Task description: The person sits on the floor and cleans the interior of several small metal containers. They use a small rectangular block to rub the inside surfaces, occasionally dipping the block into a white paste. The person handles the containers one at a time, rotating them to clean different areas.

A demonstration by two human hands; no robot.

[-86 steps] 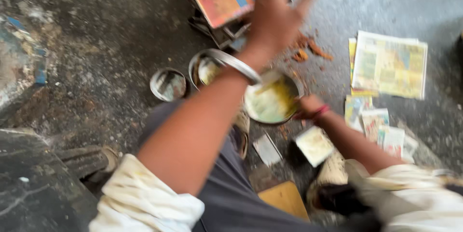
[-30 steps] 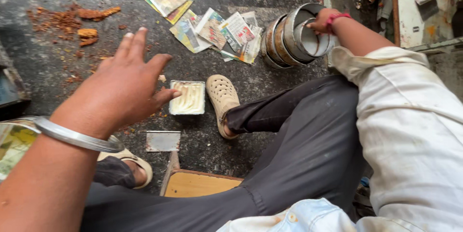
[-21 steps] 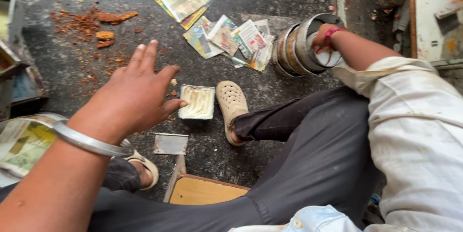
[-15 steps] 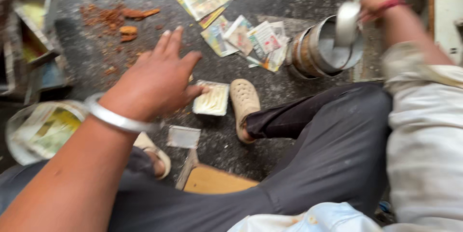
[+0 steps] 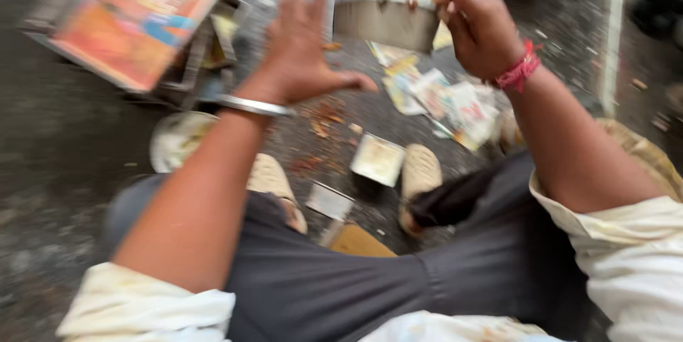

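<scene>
My right hand (image 5: pixel 478 23), a red thread at its wrist, grips a round metal tin (image 5: pixel 385 23) by its rim and holds it up in front of me. My left hand (image 5: pixel 302 47) is raised just left of the tin, fingers spread, palm turned toward it, with a steel bangle (image 5: pixel 255 106) on the wrist. It holds nothing. The frame is blurred by motion.
I sit on a dark stone floor with grey trousers and beige shoes (image 5: pixel 421 170). A small square tin (image 5: pixel 378 160) and a flat metal piece (image 5: pixel 329 201) lie between my feet. Printed papers (image 5: pixel 448 104), a round bowl (image 5: pixel 176 141) and an orange-covered box (image 5: pixel 135 18) lie around.
My right hand has lifted a metal tin off the stack at the right and brought it up to the centre. My left hand rose from the floor beside it.
</scene>
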